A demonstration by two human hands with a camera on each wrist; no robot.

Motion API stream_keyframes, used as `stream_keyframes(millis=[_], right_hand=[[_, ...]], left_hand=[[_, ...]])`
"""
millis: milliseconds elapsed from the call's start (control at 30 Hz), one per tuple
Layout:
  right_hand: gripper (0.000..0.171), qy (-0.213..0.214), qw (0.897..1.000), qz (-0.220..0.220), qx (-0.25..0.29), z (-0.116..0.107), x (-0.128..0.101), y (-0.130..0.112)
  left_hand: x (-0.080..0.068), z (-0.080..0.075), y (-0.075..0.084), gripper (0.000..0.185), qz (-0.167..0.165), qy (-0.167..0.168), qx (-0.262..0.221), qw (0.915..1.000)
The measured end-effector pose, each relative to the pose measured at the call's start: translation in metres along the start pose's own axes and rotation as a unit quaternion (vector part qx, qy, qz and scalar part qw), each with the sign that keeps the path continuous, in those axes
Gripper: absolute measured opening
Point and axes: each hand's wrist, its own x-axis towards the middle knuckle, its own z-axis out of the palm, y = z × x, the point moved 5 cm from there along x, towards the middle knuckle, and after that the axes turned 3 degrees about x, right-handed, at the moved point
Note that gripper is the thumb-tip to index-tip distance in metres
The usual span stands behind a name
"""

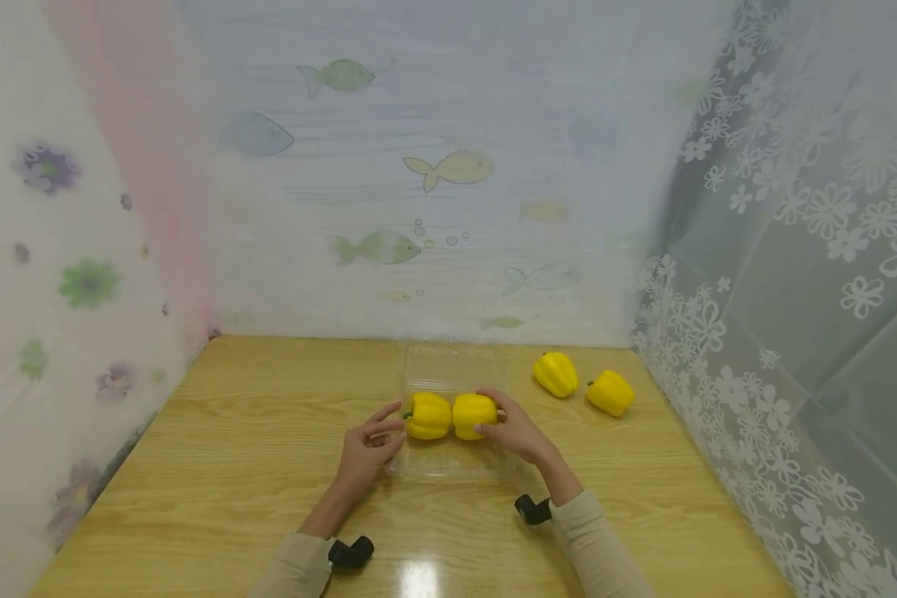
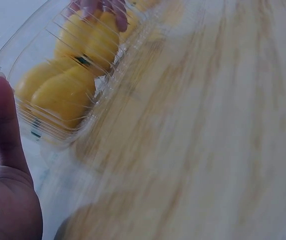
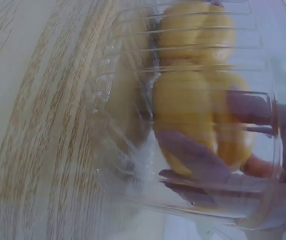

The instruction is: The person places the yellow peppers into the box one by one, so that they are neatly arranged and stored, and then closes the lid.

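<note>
A clear plastic clamshell tray [image 1: 448, 465] lies open at the table's middle with two yellow bell peppers side by side in it. My right hand [image 1: 512, 425] grips the right pepper [image 1: 473, 413]; through the tray wall [image 3: 118, 115] its fingers [image 3: 192, 155] show curled around that pepper [image 3: 187, 105]. My left hand [image 1: 374, 444] rests at the tray's left end beside the left pepper [image 1: 428, 415], fingers loosely extended and holding nothing. In the left wrist view a straight finger [image 2: 3, 125] stands next to the ribbed tray [image 2: 103, 95] and the near pepper [image 2: 58, 95].
Two more yellow peppers [image 1: 556, 374] [image 1: 610, 393] lie loose on the wooden table [image 1: 232, 465] to the right of the tray. The tray's clear lid [image 1: 452, 365] lies flat behind it. Patterned curtains wall in the back, left and right sides.
</note>
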Motion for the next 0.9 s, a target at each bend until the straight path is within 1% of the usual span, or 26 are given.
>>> stream_keyframes(millis=[100, 300, 567, 900], right_hand=[[0.063, -0.005, 1.000, 0.006, 0.011, -0.0002, -0.0003, 0.0007], [0.060, -0.015, 0.999, 0.013, 0.028, -0.0005, 0.0012, 0.0046], [0.060, -0.022, 0.999, 0.015, 0.031, 0.0008, 0.0014, 0.0044], [0.060, -0.033, 0.999, 0.021, 0.036, 0.0005, -0.0010, 0.0032]], left_hand=[[0.0002, 0.0001, -0.0004, 0.028, -0.001, 0.000, -0.002, 1.0000], [-0.0009, 0.0004, 0.0004, 0.028, -0.013, 0.008, -0.004, 0.9999], [-0.0012, 0.0012, 0.0014, 0.028, -0.019, 0.012, -0.009, 0.9997], [-0.0025, 0.0023, 0.0033, 0.029, -0.016, 0.002, -0.009, 0.9998]])
